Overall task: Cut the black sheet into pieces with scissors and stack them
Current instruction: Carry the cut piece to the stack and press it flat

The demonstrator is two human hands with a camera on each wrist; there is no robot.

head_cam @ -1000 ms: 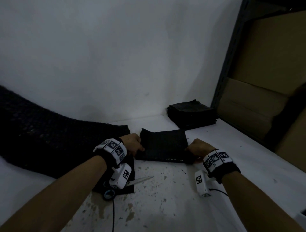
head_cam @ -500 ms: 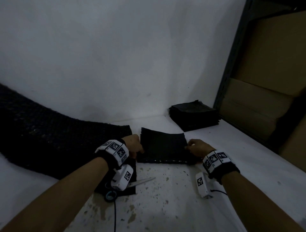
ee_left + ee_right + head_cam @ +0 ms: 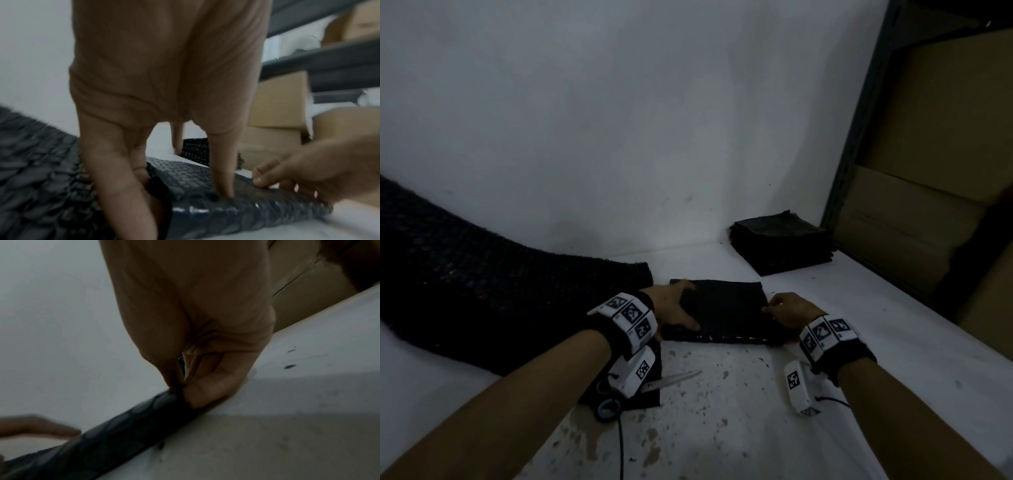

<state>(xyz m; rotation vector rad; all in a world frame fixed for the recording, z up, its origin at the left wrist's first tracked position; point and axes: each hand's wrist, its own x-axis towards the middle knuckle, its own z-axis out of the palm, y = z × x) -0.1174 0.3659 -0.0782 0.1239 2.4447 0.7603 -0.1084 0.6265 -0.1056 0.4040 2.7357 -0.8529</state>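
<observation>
Far left, the uncut black sheet (image 3: 482,284) lies draped across the worktop (image 3: 722,411) and rises toward the wall. Near its cut end the scissors (image 3: 654,380) rest partly on a small black offcut (image 3: 647,394), under the left wrist.

Left hand (image 3: 671,308): fingers (image 3: 222,170) spread, thumb pressed on top of the folded piece (image 3: 726,308), the others at its left edge; how far they wrap under cannot be told.

Right hand (image 3: 791,310): thumb and forefinger pinch the right edge of the folded piece, the remaining fingers (image 3: 216,382) curled in.

Far right, the finished stack (image 3: 780,240) sits against the wall beside the shelving, well apart from the hands.

Risks, as judged: the piece looks soft and folded, so uneven lift between the two hands could let the layers slide or open in transit. It may then land skewed on the stack. The scissors lie close to the left forearm and its cable, and a careless sweep could knock them
</observation>
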